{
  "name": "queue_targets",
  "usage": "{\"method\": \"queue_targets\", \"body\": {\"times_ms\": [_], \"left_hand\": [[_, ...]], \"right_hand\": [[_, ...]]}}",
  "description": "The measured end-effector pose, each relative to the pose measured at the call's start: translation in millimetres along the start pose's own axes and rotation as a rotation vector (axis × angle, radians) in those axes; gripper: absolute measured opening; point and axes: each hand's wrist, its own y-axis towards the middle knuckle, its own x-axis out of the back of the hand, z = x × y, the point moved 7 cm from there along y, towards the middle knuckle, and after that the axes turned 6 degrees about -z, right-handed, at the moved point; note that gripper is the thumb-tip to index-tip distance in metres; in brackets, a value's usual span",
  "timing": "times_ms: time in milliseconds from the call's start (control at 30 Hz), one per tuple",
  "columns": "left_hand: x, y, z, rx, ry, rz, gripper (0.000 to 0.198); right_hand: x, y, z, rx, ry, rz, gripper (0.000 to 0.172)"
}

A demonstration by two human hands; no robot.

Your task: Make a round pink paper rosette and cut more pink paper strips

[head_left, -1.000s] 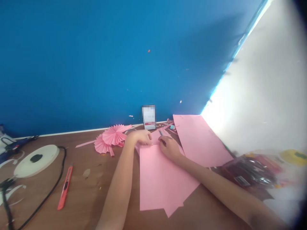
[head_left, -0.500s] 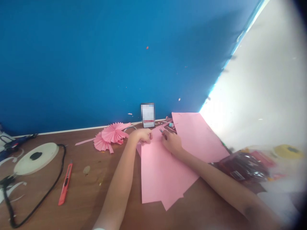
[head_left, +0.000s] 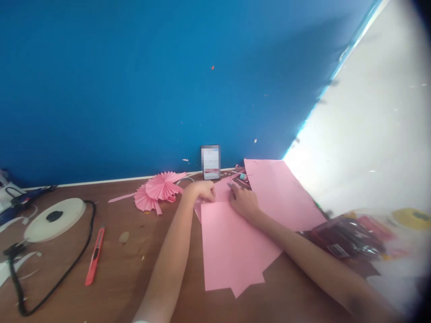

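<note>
Pink paper sheets point(head_left: 232, 242) lie overlapped on the brown table in front of me. My left hand point(head_left: 204, 190) is closed at the upper left corner of the top sheet, fingers curled down on its edge. Across from it, my right hand point(head_left: 245, 202) rests on the paper with its fingers bent round a thin grey pointed tool point(head_left: 230, 184); most of that tool is hidden by the fingers. Between the hands, the top sheet's far edge runs over more pink paper. Left of my left hand are pink pleated paper fans point(head_left: 163, 186).
A phone point(head_left: 211, 162) stands against the blue wall. Another large pink sheet point(head_left: 279, 193) lies at the right, near a plastic-wrapped package point(head_left: 346, 237). To the left are a red box cutter point(head_left: 95, 255) and a round white device point(head_left: 55, 220) with a black cable.
The view has shifted slightly, moving everything a little to the right. My right fingers have stretched slightly forward along the tool; my left hand stays at the paper's corner.
</note>
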Motion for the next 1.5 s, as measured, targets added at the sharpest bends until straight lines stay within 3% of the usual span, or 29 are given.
{"method": "queue_targets", "body": {"times_ms": [167,400,633,833,1067,1200,1333,1500], "left_hand": [[-3.4,1,-9,-0.084,-0.031,0.01,0.026],[-19.6,6,-22,-0.183,0.047,0.16,0.041],[-36.9,20,-47,-0.282,0.137,0.123,0.039],[-39.0,20,-42,-0.324,-0.021,0.212,0.032],[-43.2,20,-38,-0.252,-0.051,0.228,0.03],[-34.6,14,-36,-0.252,-0.033,0.209,0.022],[-10.4,1,-17,-0.204,0.015,0.061,0.015],[9.3,-21,12,-0.047,-0.212,-0.04,0.016]], "right_hand": [[3,-2,4,0.024,-0.009,-0.009,0.049],[0,-1,4,0.049,0.005,-0.016,0.049],[-5,-1,3,0.053,0.003,0.05,0.052],[-4,-1,3,0.049,0.014,0.027,0.049],[-4,-2,5,0.049,-0.008,0.038,0.049],[0,-3,5,0.025,-0.007,0.018,0.046],[6,-2,2,-0.02,0.05,-0.037,0.038],[10,0,-1,-0.045,0.108,-0.058,0.028]]}}
